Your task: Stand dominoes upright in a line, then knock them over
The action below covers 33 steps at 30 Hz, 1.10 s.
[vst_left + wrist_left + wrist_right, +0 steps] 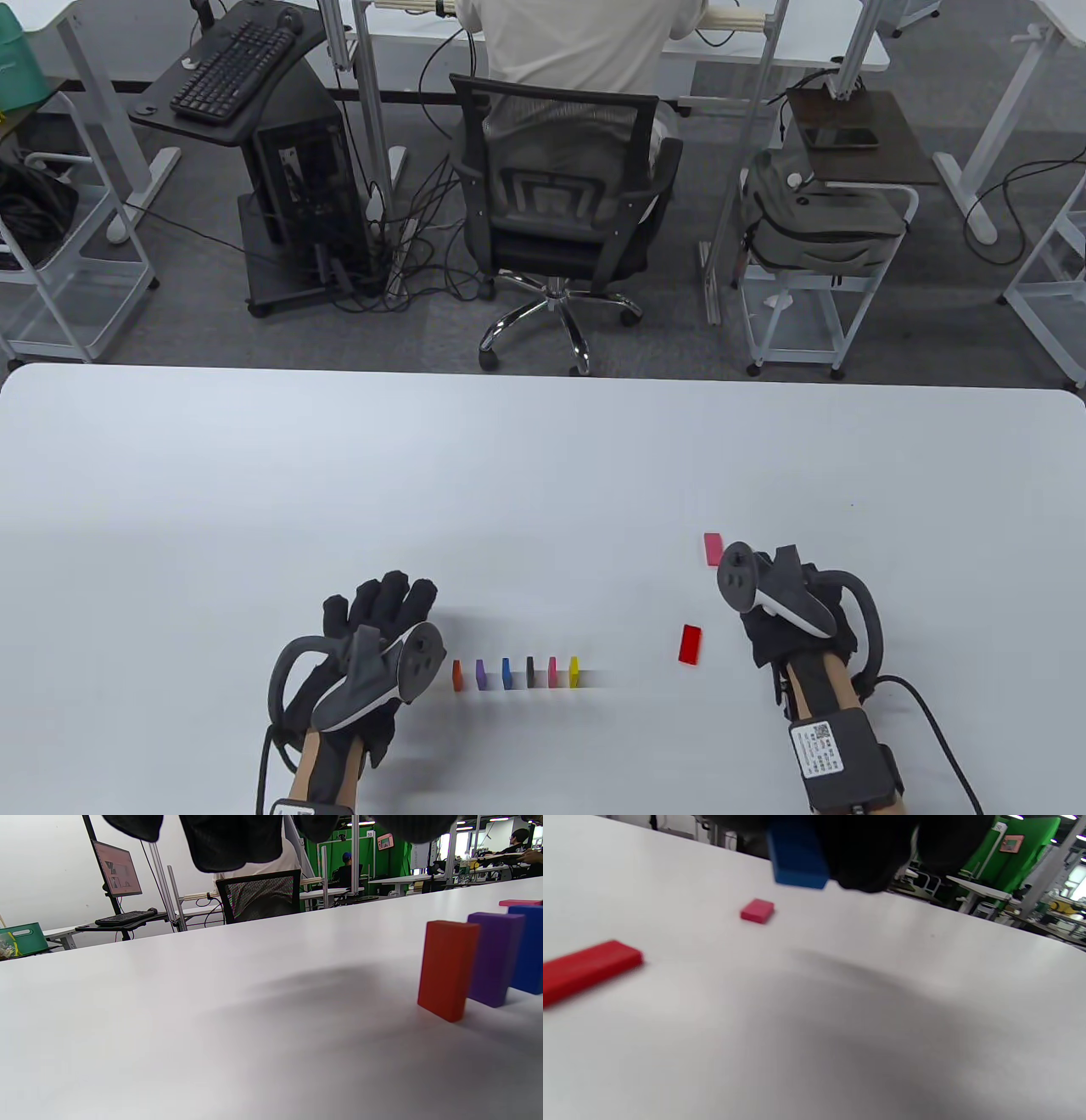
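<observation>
Several dominoes stand upright in a row near the table's front: orange (458, 675), purple (481, 673), blue (506, 672), black (531, 671), pink (552, 670) and yellow (574, 671). My left hand (386, 598) lies just left of the row with its fingers straight, holding nothing. The left wrist view shows the orange domino (447, 969) and the purple one (494, 957) close by. My right hand (764, 632) hovers to the right, mostly hidden under its tracker. In the right wrist view its fingers (882, 849) grip another blue domino (799, 855) above the table.
A red domino (691, 644) lies flat just left of my right hand, and a pink one (712, 548) lies flat behind it. Beyond the white table's far edge (543, 373) a person sits on an office chair (560, 204).
</observation>
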Each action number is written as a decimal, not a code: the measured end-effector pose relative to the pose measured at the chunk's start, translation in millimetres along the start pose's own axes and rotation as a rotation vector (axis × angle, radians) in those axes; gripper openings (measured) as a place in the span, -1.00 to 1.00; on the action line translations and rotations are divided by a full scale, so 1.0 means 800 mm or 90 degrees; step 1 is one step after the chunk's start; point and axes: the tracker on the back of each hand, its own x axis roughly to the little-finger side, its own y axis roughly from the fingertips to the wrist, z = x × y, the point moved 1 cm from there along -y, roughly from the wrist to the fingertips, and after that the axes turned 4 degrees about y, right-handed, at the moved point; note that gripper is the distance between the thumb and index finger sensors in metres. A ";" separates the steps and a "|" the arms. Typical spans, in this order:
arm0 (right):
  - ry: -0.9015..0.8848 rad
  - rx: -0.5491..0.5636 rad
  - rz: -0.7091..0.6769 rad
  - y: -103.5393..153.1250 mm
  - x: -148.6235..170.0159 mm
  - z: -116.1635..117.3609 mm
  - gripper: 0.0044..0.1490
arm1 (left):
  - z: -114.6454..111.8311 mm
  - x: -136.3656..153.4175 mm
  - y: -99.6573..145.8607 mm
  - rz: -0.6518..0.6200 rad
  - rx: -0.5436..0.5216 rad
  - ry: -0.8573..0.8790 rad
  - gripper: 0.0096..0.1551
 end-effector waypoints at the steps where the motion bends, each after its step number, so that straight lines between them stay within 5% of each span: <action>1: -0.002 0.012 -0.015 0.006 -0.005 -0.004 -0.45 | 0.000 -0.001 0.000 -0.002 -0.002 0.001 -0.11; 17: 0.015 0.155 -0.256 0.087 -0.104 -0.043 -0.50 | 0.002 -0.012 0.001 -0.021 -0.014 -0.010 -0.11; 27: 0.075 0.150 -0.333 0.089 -0.158 -0.025 -0.15 | 0.002 -0.013 0.002 -0.019 -0.011 -0.013 -0.11; 33: 0.066 0.165 -0.361 0.084 -0.177 -0.015 -0.10 | 0.003 -0.013 0.002 -0.017 -0.010 -0.014 -0.11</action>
